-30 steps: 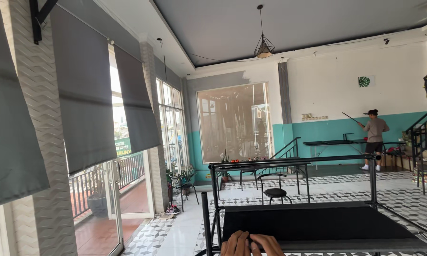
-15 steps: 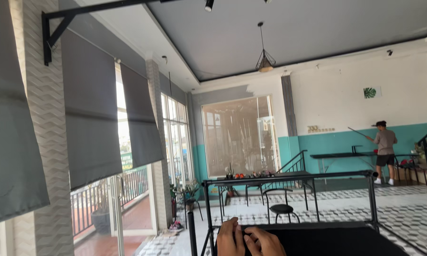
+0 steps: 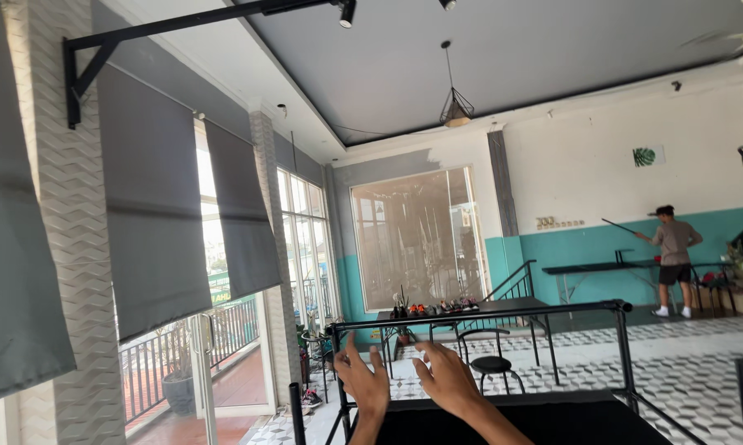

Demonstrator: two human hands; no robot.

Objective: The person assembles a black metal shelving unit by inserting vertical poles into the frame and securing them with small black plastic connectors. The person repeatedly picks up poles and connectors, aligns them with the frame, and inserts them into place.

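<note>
Just in front of the black metal rail (image 3: pixel 478 314), low in the view: left hand (image 3: pixel 363 386) and right hand (image 3: pixel 450 381), both raised, fingers spread wide, holding nothing, a gap between them. The black surface (image 3: pixel 536 420) lies just below the rail and the wrists. Risk, as a judgement: an open hand swung forward could knock the rail, which stands near the fingertips. Beyond the rail: a black stool (image 3: pixel 492 363); well beyond it, a person (image 3: pixel 673 258) with a long stick. Change from half a second ago: the hands, then together and curled, are now apart and open; the view has tilted upward.
</note>
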